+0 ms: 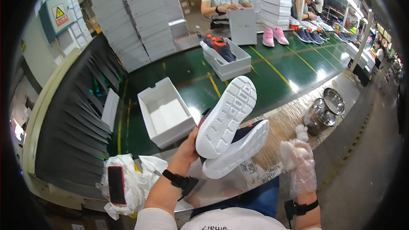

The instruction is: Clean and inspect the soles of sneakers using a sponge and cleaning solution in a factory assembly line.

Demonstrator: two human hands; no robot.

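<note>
My left hand (188, 148) is closed round a pair of dark sneakers (230, 123), held with their white soles facing up, one partly over the other. My right hand (302, 164), in a clear plastic glove, is closed on a white wad (289, 152) above the right side of the bench. Another white tuft (301, 133) shows just beyond its fingers, close to a round metal pot (318, 117) with its lid (333, 101) tilted beside it. An open white shoebox (167, 106) stands on the green conveyor, left of the sneakers.
Farther along the conveyor, a white box (232, 66) holds dark sneakers with orange laces. Across from me a person (223, 0) handles an upright box lid (243, 26). Pink sneakers (275, 37) stand to the right. A phone (116, 185) lies on white plastic at lower left.
</note>
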